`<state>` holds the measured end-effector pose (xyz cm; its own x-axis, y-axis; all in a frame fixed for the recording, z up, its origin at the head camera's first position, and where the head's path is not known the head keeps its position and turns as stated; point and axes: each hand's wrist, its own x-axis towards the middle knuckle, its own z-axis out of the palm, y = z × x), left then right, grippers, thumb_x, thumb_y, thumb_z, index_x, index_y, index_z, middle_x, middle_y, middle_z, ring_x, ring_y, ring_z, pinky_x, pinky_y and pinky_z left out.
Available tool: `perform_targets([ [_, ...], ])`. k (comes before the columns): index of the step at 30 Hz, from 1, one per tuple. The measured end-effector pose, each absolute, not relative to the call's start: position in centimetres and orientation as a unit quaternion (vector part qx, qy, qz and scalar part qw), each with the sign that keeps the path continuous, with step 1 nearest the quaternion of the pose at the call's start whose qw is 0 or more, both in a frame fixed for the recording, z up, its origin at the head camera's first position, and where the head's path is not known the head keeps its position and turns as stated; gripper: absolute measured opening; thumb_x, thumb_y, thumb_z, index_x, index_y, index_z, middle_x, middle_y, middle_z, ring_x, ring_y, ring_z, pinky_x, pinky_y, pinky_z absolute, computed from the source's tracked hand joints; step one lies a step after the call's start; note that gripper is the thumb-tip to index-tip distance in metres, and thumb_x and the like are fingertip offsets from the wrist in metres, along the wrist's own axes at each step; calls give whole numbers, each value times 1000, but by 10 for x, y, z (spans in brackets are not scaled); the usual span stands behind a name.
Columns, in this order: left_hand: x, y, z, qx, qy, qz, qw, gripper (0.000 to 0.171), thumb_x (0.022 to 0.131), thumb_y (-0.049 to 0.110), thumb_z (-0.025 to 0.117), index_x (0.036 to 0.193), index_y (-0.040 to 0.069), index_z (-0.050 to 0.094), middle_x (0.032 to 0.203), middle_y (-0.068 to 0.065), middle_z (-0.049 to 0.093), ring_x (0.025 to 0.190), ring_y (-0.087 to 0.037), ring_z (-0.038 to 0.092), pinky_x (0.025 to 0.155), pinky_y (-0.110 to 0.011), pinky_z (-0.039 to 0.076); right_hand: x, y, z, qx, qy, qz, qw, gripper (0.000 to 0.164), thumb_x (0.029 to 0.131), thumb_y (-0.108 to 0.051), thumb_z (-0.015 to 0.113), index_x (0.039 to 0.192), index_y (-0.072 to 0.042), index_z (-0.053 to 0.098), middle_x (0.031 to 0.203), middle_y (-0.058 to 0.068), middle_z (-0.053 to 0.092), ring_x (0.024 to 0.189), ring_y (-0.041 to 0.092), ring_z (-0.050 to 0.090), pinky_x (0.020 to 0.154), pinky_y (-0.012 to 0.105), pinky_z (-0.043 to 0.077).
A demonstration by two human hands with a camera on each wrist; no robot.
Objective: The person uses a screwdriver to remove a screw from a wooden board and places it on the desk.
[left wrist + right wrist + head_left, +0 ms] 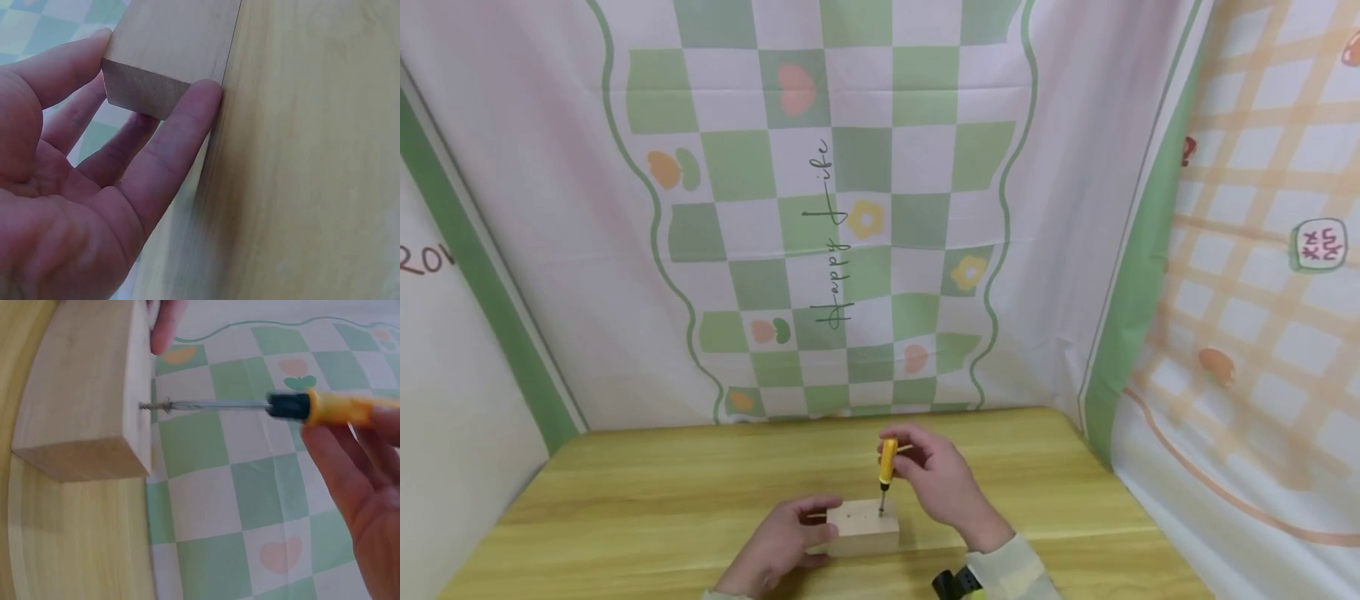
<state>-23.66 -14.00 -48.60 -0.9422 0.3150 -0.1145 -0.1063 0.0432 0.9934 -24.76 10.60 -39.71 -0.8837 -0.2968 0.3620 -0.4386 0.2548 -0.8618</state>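
A pale wooden block (862,544) lies on the table with small dark marks on its top face. My left hand (784,535) grips its left end, thumb on the near side and fingers on the far side. My right hand (946,485) holds a screwdriver (888,460) by its yellow handle, close to upright over the block's right part. In the right wrist view the metal shaft meets the head of a screw (154,405), whose threaded part stands partly out of the wood. The left wrist view shows fingertips pressed along the block's end (139,89).
The wood-grain table (647,492) reaches back to a green-and-white checked cloth (857,275) hanging behind it. An orange-checked cloth (1247,333) hangs at the right. A dark watch-like band (955,583) sits at the right sleeve.
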Motion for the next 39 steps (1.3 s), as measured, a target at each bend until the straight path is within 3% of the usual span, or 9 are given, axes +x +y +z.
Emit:
perform_targets([
  [6,-236,-140,-485,78,706,687,151,47,89,3,72,134,-2,59,121,-15,60,94,-28,64,74,-47,60,-246,110,-396,235,-798,552,53,30,94,-3,64,122,-15,65,110,7,66,96,25,65,81,32,58],
  [13,-236,-140,-487,72,711,684,149,46,88,4,74,132,1,61,122,-15,60,96,-28,63,74,-46,60,-242,102,-398,201,-815,528,132,29,91,-19,76,119,-19,69,102,-1,66,90,23,66,71,30,58],
  [19,-237,-140,-486,63,714,680,151,46,88,6,74,132,1,61,122,-15,60,96,-28,63,74,-46,60,-241,96,-400,176,-824,509,174,34,90,-14,75,124,-14,68,98,-1,66,85,19,66,67,27,58],
  [27,-236,-139,-484,61,717,677,153,45,89,5,73,132,1,62,119,-14,61,96,-27,63,74,-45,60,-243,94,-403,169,-832,494,187,29,93,-14,73,121,-9,69,97,1,69,84,13,67,65,24,58],
  [39,-236,-138,-482,61,720,672,160,42,92,3,69,133,-1,60,118,-14,62,95,-28,65,74,-46,60,-244,99,-401,221,-812,508,182,28,93,-9,71,121,-4,69,96,1,68,82,14,67,67,26,59],
])
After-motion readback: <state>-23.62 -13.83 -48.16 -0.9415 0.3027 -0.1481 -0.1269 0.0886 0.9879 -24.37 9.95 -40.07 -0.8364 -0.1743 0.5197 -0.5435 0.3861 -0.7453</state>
